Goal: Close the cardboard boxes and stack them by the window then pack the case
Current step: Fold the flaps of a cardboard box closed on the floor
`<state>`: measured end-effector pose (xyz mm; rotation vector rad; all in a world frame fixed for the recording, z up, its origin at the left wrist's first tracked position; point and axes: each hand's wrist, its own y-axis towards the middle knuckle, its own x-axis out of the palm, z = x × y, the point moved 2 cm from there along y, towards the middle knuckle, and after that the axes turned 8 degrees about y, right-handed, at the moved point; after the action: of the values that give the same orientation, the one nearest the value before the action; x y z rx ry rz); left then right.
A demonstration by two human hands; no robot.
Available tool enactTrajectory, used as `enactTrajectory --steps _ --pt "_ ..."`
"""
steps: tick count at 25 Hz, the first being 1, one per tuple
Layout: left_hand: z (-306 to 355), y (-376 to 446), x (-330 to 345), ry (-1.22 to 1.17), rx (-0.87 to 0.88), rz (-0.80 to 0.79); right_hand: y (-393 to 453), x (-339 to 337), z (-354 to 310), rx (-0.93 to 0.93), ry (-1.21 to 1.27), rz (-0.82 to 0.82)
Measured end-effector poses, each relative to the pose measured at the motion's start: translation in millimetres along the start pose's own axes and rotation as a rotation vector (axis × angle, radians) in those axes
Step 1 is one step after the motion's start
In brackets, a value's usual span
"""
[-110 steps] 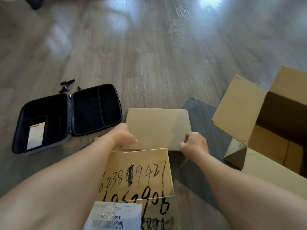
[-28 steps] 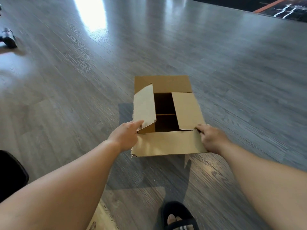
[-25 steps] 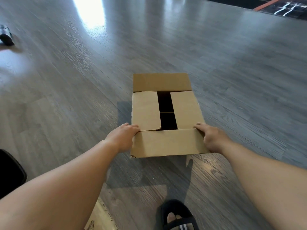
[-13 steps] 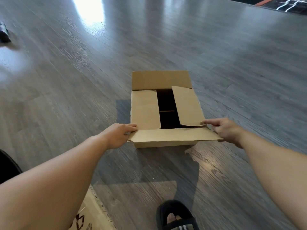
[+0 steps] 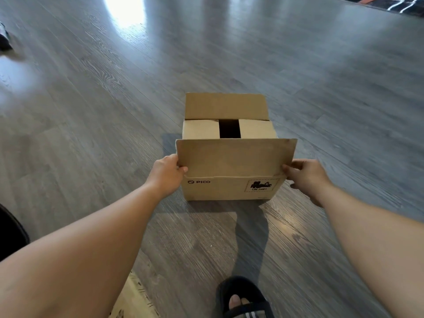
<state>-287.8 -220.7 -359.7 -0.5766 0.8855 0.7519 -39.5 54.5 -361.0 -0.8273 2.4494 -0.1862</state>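
Observation:
A brown cardboard box [image 5: 229,189] marked PICO stands on the grey wood floor in front of me. Its two side flaps lie folded in, with a dark gap between them. The far flap [image 5: 226,106] stands up. The near flap [image 5: 234,157] is raised almost upright. My left hand [image 5: 167,173] pinches the near flap's left edge, and my right hand [image 5: 305,175] pinches its right edge. The case is hidden from view.
A corner of another cardboard box [image 5: 135,299] with black scribbles lies at the bottom left. My foot in a black slide sandal [image 5: 243,299] is at the bottom centre. A dark object [image 5: 4,37] sits at the far left edge. Open floor lies beyond the box.
The side flaps went down flat. Both hands have lifted the near flap from lying outward to nearly upright, and my view has dropped lower, showing the box's front face.

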Motion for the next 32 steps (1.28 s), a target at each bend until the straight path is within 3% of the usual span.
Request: enactTrajectory --steps 4,8,10,13,16,21,25,28,32 --pt "5 -2 7 0.045 -0.013 -0.012 7 16 -8 -0.046 -0.186 0.128" --pt "5 -1 11 0.118 0.012 -0.034 5 28 -13 -0.134 -0.412 0.003" --pt "2 2 10 0.219 -0.041 -0.081 2 29 -10 -0.153 -0.389 -0.035" --pt "-7 9 8 0.318 -0.158 -0.233 -3 32 -12 -0.274 -0.463 0.039" --pt "-7 21 5 0.455 -0.054 -0.292 5 38 -23 -0.233 -0.566 0.084" --pt "-14 17 5 0.466 0.058 -0.232 26 39 -30 -0.169 -0.524 0.102" --pt "-6 9 11 0.429 0.196 -0.299 42 32 -34 0.01 -0.486 0.123" --pt "1 5 17 0.397 0.195 -0.343 47 25 -33 0.082 -0.334 0.184" --pt "1 1 26 0.327 0.08 -0.389 45 23 -36 -0.033 -0.228 0.302"
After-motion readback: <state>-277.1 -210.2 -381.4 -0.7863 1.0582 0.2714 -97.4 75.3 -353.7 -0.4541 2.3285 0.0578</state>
